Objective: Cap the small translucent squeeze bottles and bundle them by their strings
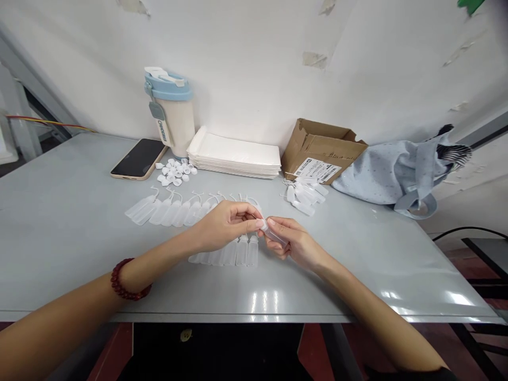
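Note:
My right hand (291, 238) holds a small translucent plastic bottle (277, 236), tilted with its neck toward my left hand. The thumb and fingers of my left hand (228, 225) pinch a small white cap (263, 225) at that neck; the fingertips partly hide it. Behind and under my left hand lies a row of flat translucent bottles with thin curled strips (170, 211). A nearer row of translucent bottles (241, 253) lies just below my left hand, partly covered by it. Loose white caps (174, 172) are heaped farther back on the left.
More translucent pieces (305, 194) are piled before an open cardboard box (321, 151). Along the wall stand a blue-lidded tumbler (174, 116) and a stack of white envelopes (238, 153). A phone (138, 159) lies at left, a light blue cloth bag (381, 172) at right.

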Tool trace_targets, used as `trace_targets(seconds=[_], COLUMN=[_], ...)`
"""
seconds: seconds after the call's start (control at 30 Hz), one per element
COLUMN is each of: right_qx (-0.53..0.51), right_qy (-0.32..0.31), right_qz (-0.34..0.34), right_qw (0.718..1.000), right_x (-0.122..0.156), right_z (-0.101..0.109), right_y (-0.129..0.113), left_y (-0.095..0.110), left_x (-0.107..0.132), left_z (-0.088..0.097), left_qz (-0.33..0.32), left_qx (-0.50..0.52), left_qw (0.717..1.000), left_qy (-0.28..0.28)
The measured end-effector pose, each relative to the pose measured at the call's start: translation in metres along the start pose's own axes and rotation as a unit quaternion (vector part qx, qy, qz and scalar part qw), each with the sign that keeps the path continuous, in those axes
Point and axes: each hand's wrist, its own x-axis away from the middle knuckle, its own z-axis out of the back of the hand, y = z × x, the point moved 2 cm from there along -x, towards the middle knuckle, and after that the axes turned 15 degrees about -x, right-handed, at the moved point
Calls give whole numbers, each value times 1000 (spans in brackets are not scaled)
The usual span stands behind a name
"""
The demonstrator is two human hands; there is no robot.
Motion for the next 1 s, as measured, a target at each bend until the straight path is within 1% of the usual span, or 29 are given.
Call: trace_targets(seconds=[0.17, 0.3, 0.37, 0.47, 0.57, 0.67, 0.73, 0.87, 1.0], right_qx=[1, -26, -40, -40, -21, -4, 2, 2, -10], right_qy=[12, 7, 6, 12, 16, 7, 3, 10, 11], right_qz=[-5, -24, -35, -30, -9, -4, -6, -12, -30], right_qw=[1000, 999, 999, 999, 1000, 1000, 1000, 1000, 999], right_x=[0, 0, -1, -2, -2, -2, -2, -3, -2], right_z=[-1, 0, 1, 1, -1, -3, -3, -2, -3], right_y=[2, 4, 5, 5, 3, 3, 5, 8, 8], left_y=[1, 3, 3, 3, 2, 2, 2, 3, 4], left_x=[2, 4, 4, 3, 2, 2, 2, 3, 5], left_z=[-2, -1, 0, 1, 0, -2, -3, -4, -3], left_qz=[-30, -63, -69, -59, -32, -3, 5, -9, -48], left_qx=[-30, -92, -100, -74, -42, -38, -43, -54, -68], left_qw=[999, 994, 992, 995, 998, 999, 999, 998, 996], left_qy=[-4, 21, 33, 30, 15, 13, 15, 6, 14])
